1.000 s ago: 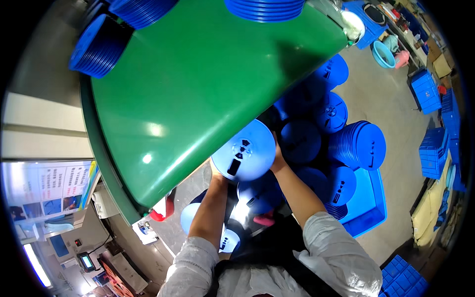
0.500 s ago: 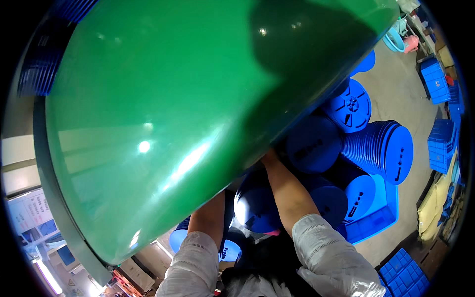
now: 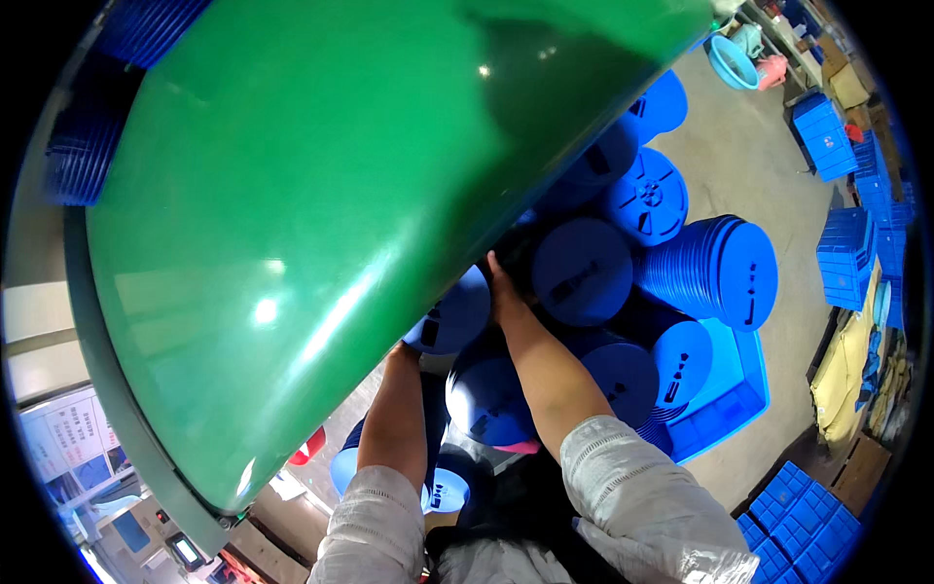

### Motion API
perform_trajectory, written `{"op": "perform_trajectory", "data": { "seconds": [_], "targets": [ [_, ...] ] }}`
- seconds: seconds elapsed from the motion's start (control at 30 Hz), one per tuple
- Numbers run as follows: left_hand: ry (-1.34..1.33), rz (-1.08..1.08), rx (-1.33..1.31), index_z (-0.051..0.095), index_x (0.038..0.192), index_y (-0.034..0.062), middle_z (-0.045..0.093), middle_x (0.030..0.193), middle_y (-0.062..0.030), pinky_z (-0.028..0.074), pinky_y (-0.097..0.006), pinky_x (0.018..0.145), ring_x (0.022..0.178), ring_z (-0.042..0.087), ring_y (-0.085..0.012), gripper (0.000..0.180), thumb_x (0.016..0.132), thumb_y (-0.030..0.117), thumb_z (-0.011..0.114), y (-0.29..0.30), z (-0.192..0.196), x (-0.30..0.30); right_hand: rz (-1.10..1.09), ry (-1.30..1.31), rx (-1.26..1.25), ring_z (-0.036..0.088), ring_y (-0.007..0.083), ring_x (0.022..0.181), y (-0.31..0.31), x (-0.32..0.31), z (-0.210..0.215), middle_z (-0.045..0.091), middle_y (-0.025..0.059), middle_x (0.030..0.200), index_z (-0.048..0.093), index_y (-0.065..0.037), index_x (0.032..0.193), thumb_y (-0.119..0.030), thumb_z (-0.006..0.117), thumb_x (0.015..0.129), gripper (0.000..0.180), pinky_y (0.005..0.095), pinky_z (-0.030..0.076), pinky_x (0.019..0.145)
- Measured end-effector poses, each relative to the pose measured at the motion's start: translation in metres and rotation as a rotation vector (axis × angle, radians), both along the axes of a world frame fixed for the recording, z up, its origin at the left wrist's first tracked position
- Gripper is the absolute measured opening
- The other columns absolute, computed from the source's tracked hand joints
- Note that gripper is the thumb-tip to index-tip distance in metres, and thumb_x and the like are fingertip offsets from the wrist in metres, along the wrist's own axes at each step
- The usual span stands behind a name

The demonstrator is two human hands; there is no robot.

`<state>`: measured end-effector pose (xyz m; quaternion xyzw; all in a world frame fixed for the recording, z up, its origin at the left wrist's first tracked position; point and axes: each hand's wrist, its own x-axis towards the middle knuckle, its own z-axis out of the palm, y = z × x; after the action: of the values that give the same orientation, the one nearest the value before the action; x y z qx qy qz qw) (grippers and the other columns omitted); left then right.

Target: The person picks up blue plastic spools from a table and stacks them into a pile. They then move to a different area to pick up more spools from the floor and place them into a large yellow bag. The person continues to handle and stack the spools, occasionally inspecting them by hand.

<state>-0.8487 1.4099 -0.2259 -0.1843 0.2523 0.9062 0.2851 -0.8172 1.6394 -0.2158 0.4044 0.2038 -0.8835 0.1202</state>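
Between my two hands is a stack of round blue plastic discs (image 3: 449, 313), its slotted end face partly showing from under the large green curved cover (image 3: 263, 224). My right hand (image 3: 502, 290) is pressed along the stack's right side, thumb up at its edge. Against the lower left side is my left hand (image 3: 402, 356), its fingers mostly hidden by the stack and the cover. The far part of the stack cannot be seen. Just below my right forearm stands another blue disc stack (image 3: 491, 401), and beyond my right hand a further blue stack (image 3: 582, 273).
Several more blue stacks crowd the right, one lying tilted (image 3: 747, 277) by a light-blue tray (image 3: 720, 419). Blue crates (image 3: 825, 136) line the far right, with yellow sacks (image 3: 842, 380) below. A turquoise basin (image 3: 732, 63) sits at the upper right.
The disc stack between my hands now shows at the cover's edge, where it was hidden before. Both hands have come further into sight. The whole view has shifted slightly.
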Motion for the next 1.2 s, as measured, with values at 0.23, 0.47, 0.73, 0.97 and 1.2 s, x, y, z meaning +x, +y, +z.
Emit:
{"op": "perform_trajectory", "data": {
  "seconds": [0.23,0.47,0.73,0.97,1.2],
  "targets": [
    [-0.213,0.460,-0.813,0.052,0.109,0.0161,0.050,0.119,-0.0025,0.025,-0.049,0.100,0.112,0.042,-0.0230,0.047,0.086,0.057,0.047,-0.007,0.074,-0.001,-0.193,0.148,0.468,0.044,0.0232,0.124,0.003,0.033,0.115,0.046,0.0096,0.137,0.050,-0.009,0.130,-0.045,0.048,0.094,0.052,0.0397,0.035,0.103],
    [0.607,0.475,-1.146,0.058,0.093,0.0034,0.054,0.106,-0.0091,0.040,-0.030,0.092,0.103,0.051,-0.0168,0.008,0.089,0.007,0.053,0.084,0.307,0.123,-0.299,0.919,1.053,0.059,0.0176,0.091,0.060,0.051,0.368,0.063,0.0126,0.102,0.059,0.001,0.101,-0.017,0.044,0.097,0.023,0.0297,0.045,0.086],
    [0.993,0.467,-0.517,0.043,0.133,0.0101,0.039,0.139,-0.0075,0.025,-0.041,0.106,0.129,0.033,-0.0244,0.050,0.092,0.037,0.052,0.218,0.534,-0.088,-0.265,0.632,0.659,0.012,0.0322,0.142,0.187,-0.155,0.474,0.017,0.0172,0.153,0.013,-0.002,0.147,-0.064,0.048,0.086,0.094,0.0454,0.011,0.113],
    [0.761,-0.046,-0.519,0.031,0.143,0.0053,0.031,0.149,-0.0136,0.023,-0.047,0.111,0.136,0.030,-0.0312,0.068,0.094,0.052,0.036,0.249,0.540,-0.200,-0.123,0.878,0.539,0.040,0.0285,0.130,0.188,-0.210,0.497,0.040,0.0120,0.143,0.039,-0.003,0.139,-0.060,0.053,0.085,0.079,0.0450,0.034,0.105],
    [0.700,0.077,-0.042,0.043,0.133,0.0029,0.047,0.134,-0.0131,0.033,-0.045,0.107,0.122,0.045,-0.0291,0.058,0.095,0.047,0.044,0.269,0.523,-0.060,-0.312,0.989,0.505,0.058,0.0168,0.106,0.195,-0.082,0.462,0.061,0.0064,0.117,0.053,-0.003,0.121,-0.034,0.054,0.094,0.041,0.0302,0.044,0.095]
  ]
}}
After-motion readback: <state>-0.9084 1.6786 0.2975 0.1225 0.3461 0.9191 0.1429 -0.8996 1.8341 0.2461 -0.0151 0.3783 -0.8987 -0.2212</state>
